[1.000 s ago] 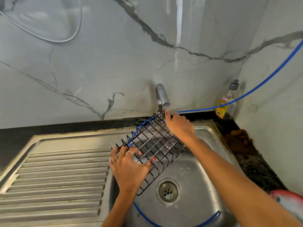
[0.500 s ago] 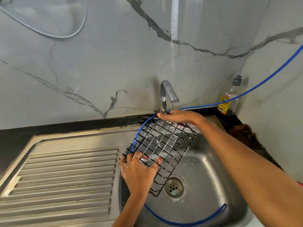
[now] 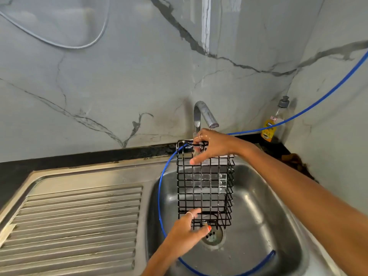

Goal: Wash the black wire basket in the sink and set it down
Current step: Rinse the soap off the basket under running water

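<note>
Head view: basket [image 3: 205, 186] held on end over the sink [image 3: 268, 206] under the tap [image 3: 205, 116], right hand [image 3: 211, 146] pinching its top rim, left hand [image 3: 189, 230] gripping the bottom. Turning it slowly should rinse every wire.

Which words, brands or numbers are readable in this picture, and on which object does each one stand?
Bottle in the corner, yellow label: print too blurred to read.
Bottle, small red and white tag above the label: too small to read.
Black wire basket, tap, sink: no text.
</note>
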`<control>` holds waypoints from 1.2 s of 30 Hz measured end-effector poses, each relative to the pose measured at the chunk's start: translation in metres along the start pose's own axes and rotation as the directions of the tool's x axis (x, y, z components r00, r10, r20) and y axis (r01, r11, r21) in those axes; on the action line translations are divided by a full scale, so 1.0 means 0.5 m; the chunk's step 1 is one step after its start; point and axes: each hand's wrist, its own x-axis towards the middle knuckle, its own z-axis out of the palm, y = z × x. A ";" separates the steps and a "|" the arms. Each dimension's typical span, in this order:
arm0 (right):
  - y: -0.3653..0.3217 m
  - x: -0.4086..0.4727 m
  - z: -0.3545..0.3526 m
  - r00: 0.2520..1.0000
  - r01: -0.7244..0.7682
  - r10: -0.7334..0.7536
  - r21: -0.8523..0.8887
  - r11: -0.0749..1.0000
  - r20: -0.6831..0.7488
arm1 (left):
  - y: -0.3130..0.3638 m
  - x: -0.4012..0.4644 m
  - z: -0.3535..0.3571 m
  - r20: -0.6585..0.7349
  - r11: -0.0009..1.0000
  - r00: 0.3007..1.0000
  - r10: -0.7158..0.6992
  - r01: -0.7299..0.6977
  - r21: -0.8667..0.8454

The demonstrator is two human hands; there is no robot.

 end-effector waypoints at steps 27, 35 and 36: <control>0.073 -0.092 0.006 0.971 0.132 -0.138 -0.042 0.990 -0.195 | 0.230 0.195 -0.230 -0.209 0.961 0.938 0.277 -0.273 0.051; 0.095 -0.108 -0.011 0.988 0.038 -0.049 -0.080 0.996 -0.147 | 0.242 0.220 -0.209 -0.171 0.957 0.956 0.237 -0.260 -0.127; 0.097 -0.109 -0.012 0.989 0.026 -0.037 -0.079 0.997 -0.145 | 0.244 0.222 -0.207 -0.167 0.956 0.958 0.233 -0.257 -0.142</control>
